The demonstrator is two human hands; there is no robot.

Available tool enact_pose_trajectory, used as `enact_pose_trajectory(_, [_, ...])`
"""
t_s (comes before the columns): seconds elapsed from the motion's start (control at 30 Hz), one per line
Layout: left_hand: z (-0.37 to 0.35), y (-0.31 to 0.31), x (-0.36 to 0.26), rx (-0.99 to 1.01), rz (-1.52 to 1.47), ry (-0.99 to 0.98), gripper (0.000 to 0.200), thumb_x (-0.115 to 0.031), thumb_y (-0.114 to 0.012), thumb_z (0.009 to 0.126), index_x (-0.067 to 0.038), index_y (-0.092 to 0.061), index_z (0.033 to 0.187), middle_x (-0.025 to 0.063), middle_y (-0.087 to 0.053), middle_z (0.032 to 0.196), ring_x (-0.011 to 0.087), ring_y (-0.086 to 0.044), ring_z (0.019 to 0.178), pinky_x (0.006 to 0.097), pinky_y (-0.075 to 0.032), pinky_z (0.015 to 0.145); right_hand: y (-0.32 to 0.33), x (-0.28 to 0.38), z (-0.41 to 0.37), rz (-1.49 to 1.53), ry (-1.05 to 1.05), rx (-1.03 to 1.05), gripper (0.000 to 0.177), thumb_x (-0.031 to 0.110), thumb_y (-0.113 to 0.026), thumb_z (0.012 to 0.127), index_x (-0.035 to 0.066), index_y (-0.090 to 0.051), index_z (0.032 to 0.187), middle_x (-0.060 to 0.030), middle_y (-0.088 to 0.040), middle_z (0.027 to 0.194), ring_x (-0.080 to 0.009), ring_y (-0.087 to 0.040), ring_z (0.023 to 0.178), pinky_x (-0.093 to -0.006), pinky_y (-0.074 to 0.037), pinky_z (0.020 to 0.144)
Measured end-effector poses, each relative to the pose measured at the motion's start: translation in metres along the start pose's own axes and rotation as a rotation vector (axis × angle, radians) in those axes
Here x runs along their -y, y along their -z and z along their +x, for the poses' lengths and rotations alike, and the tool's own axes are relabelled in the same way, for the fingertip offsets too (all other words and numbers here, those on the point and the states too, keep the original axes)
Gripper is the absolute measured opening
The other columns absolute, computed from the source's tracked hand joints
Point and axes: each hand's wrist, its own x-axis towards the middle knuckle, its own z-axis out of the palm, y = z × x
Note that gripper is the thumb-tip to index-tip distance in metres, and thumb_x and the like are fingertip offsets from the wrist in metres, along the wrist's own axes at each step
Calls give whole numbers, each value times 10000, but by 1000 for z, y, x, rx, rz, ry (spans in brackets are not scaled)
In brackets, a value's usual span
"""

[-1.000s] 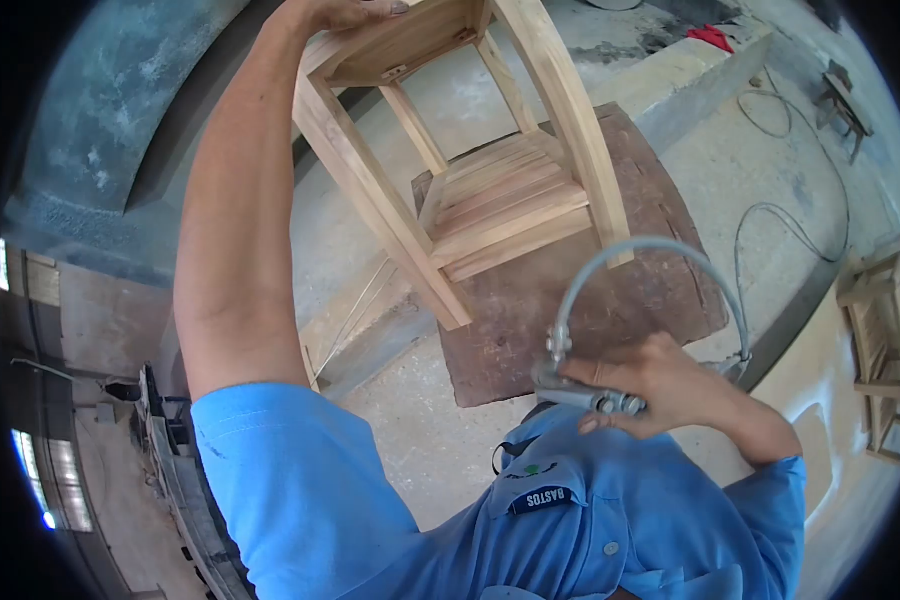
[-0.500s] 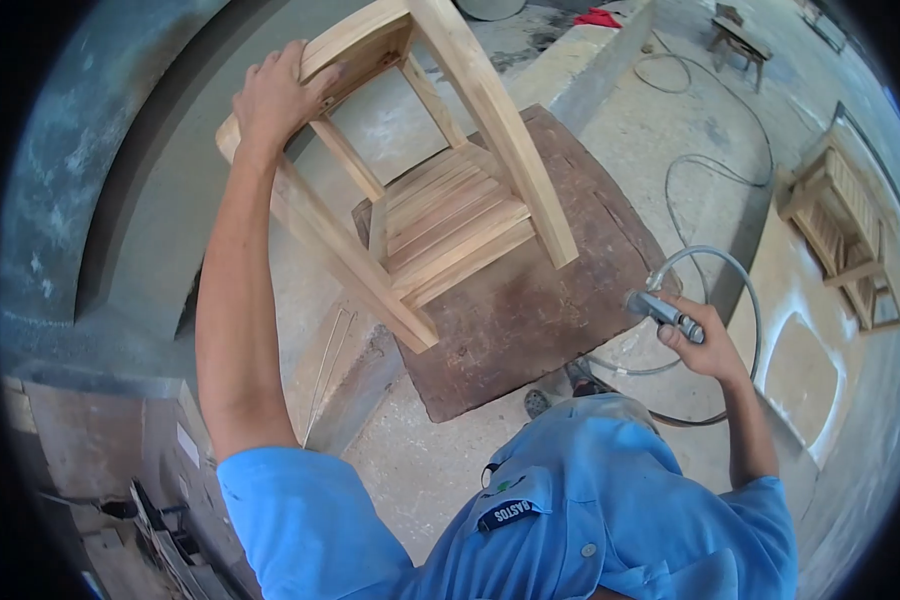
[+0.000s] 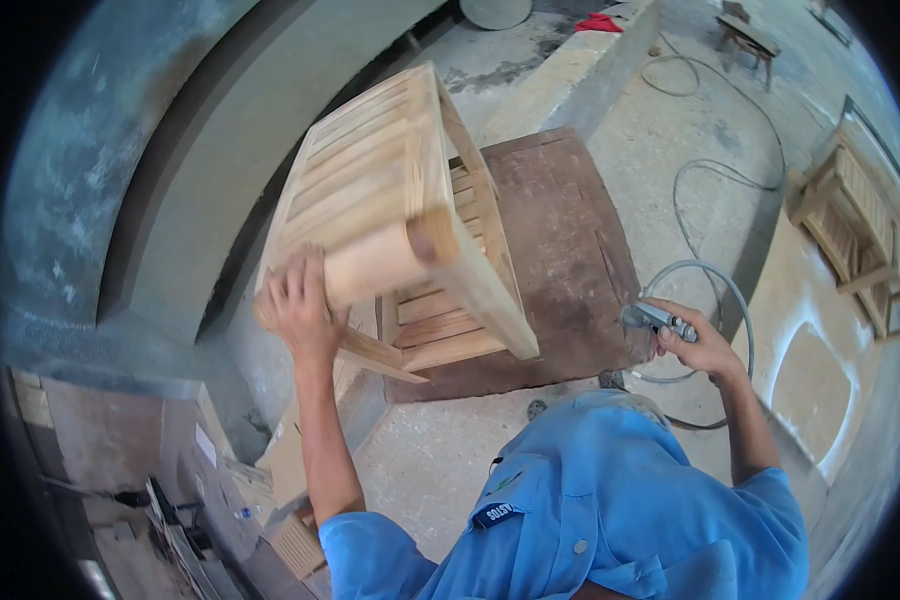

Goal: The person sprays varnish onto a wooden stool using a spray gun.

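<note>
A light wooden piece of slatted furniture (image 3: 355, 160) stands tilted on the left part of a brown block-like work surface (image 3: 570, 240). My left hand (image 3: 305, 305) is closed on its near left corner, at the rounded edge of the slatted top. Its lower slatted shelf and legs show beneath, toward the middle. At the right edge of the brown surface, my right hand (image 3: 698, 345) grips a metal spray gun (image 3: 660, 320), with its nozzle end pointing left toward the surface. A grey hose (image 3: 740, 285) loops from the gun.
Another slatted wooden piece (image 3: 850, 230) lies on a board (image 3: 795, 370) at the right. Hose coils run over the floor behind. A concrete ledge (image 3: 580, 75) with a red cloth (image 3: 598, 22) is at the top. A small stool (image 3: 748, 42) stands far right.
The wooden piece has turned so its slatted top faces up and left. My left hand has moved down and nearer with it. My right hand still holds the spray gun at nearly the same place.
</note>
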Motion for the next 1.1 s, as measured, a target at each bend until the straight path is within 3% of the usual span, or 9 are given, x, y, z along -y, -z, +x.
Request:
enact_pose_trajectory(0.17, [-91,-5,-15,52,120,57,585,-150,-603,751,-104,-540,1331,74,-547,1354,303,-472,1266,618,-228,1098,37,-9,23,84,-176,158,444,234,-606,912,58,-561,1318,-72,-662,972,-131,-613,796,-256,-484,620])
enact_pose_trajectory(0.3, [-104,15,-43,286,228,442,682,-120,-632,763,-88,-431,1414,116,-445,1457,337,-362,1376,582,-199,1121,52,-15,52,253,-125,270,451,362,-611,929,59,-586,1261,-37,-633,791,-111,-604,721,-214,-406,439])
enact_pose_trajectory(0.47, [-213,-42,-77,-142,-629,1268,556,-171,-602,942,40,-377,1405,243,-475,1387,330,-475,1281,429,-349,1073,45,9,79,533,-49,383,671,550,-645,860,7,-557,1243,-89,-659,838,-155,-641,720,-231,-422,420])
enact_pose_trajectory(0.57, [-382,-109,-176,412,-858,1667,685,-519,-511,945,-99,-355,1463,96,-453,1421,287,-454,1273,505,-424,976,19,26,91,673,17,499,833,630,-594,847,-6,-424,1358,-141,-639,817,-193,-662,688,-198,-431,404])
enact_pose_trajectory(0.7, [-319,-99,-316,692,-1126,2136,659,-470,-562,931,-101,-374,1443,94,-516,1346,268,-514,1178,445,-454,950,-15,19,99,781,-5,535,814,611,-583,865,-7,-406,1364,-151,-637,845,-211,-666,710,-200,-433,408])
enact_pose_trajectory(0.8, [-344,-124,-319,398,-1052,1961,634,-424,-549,949,-56,-369,1432,122,-512,1334,277,-505,1193,442,-441,966,-33,17,107,790,-31,515,761,595,-575,879,-11,-448,1323,-171,-635,871,-228,-666,730,-206,-433,413])
enact_pose_trajectory(0.97, [-370,-135,-265,457,-1069,2041,627,-425,-507,959,-38,-365,1431,158,-485,1364,304,-473,1242,462,-401,1003,-60,26,129,771,-18,503,645,568,-547,911,-10,-536,1199,-151,-643,846,-209,-663,713,-213,-419,406])
enact_pose_trajectory(1.03, [-398,-150,-252,538,-1118,2065,659,-570,-484,904,-264,-314,1462,48,-365,1503,373,-323,1363,724,-266,962,-63,17,135,711,-43,457,603,550,-539,926,-5,-560,1160,-139,-646,835,-197,-662,707,-215,-412,403])
enact_pose_trajectory(1.1, [-380,-138,-242,554,-1093,2122,661,-570,-460,912,-247,-311,1470,60,-342,1521,384,-304,1377,735,-246,979,-65,-4,143,631,-164,440,394,420,-568,959,48,-595,1087,-74,-668,841,-158,-654,694,-241,-395,432])
